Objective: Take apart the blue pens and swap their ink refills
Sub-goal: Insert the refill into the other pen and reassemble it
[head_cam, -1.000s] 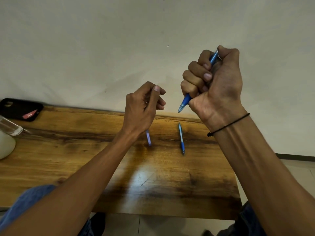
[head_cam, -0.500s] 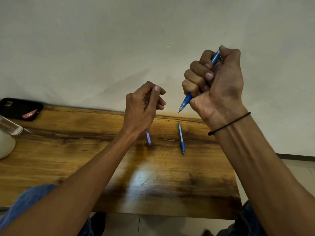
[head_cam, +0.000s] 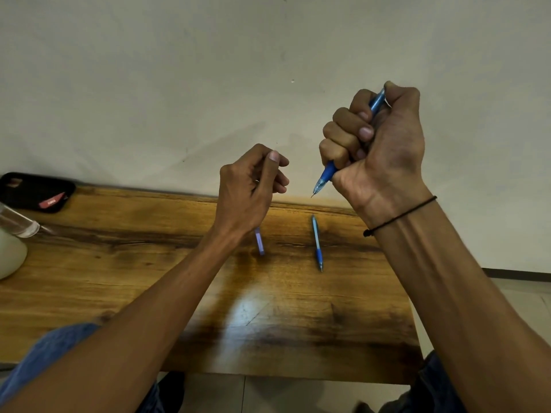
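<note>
My right hand (head_cam: 384, 150) is raised in a fist, shut on a blue pen (head_cam: 326, 174) whose tip points down and to the left; its top end pokes out above my fingers. My left hand (head_cam: 247, 192) hovers over the table with its fingers curled and the thumb pressed to the index finger. A tiny glint shows between the fingers, and I cannot tell whether it holds anything. Another blue pen (head_cam: 317, 242) lies on the wooden table (head_cam: 119, 278). A short pale blue pen piece (head_cam: 259, 242) lies just below my left wrist, partly hidden by it.
A black case (head_cam: 32, 190) with a red tag sits at the table's back left corner. A white rounded object (head_cam: 9, 254) with a clear part on top is at the left edge. A plain wall stands behind the table.
My right hand with the pen has drifted very slightly to the right. Nothing else has visibly moved.
</note>
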A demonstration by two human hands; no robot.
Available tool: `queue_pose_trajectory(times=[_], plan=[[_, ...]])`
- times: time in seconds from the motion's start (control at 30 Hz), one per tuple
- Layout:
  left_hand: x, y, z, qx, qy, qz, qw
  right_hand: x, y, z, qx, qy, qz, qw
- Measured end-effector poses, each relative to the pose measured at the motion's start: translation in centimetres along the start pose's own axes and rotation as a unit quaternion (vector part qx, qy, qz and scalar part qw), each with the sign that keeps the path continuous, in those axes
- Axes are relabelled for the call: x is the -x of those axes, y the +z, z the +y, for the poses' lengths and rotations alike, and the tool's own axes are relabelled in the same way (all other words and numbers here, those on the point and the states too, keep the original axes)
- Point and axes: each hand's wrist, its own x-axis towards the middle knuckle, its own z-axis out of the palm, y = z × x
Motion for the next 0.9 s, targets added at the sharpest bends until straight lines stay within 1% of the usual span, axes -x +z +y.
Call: queue_pose_trajectory(times=[0.73,0.9], plan=[[-0.03,-0.18,0.00,-0.001,0.008,0.000,1.000,-0.41,-0.10,0.01,-0.027,0.006,0.016,0.999],[-0.06,-0.20,-0.03,0.001,0.007,0.000,1.000,-0.63,-0.26,0.27,-0.036,0.010,0.034,0.999]])
